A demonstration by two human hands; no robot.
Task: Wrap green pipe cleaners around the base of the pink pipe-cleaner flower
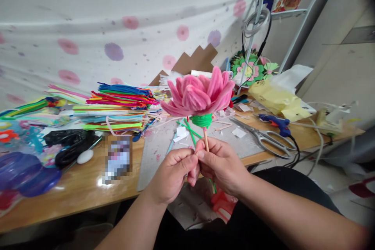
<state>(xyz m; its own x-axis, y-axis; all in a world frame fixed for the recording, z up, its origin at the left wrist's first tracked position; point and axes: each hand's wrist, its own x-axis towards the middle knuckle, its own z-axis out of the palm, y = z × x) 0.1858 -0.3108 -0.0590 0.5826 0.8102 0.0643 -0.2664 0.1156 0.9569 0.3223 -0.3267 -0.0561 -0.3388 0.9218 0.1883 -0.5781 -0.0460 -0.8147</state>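
The pink pipe-cleaner flower [200,95] stands upright on a thin wooden stick [206,140], with a green wrapping [202,120] under its petals, held up in front of the person above the near edge of the wooden table [82,187]. The right hand [221,166] grasps the stick below the wrapping, and the left hand [171,175] pinches it with thumb and forefinger, touching the right thumb. Behind lie a grey cutting mat [158,152], stacked coloured pipe cleaners [117,103], scissors [268,138] and a blue glue gun [277,123].

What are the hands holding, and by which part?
A pink pipe-cleaner flower on a thin wooden stick; left hand and right hand both pinch the stick below its green wrap.
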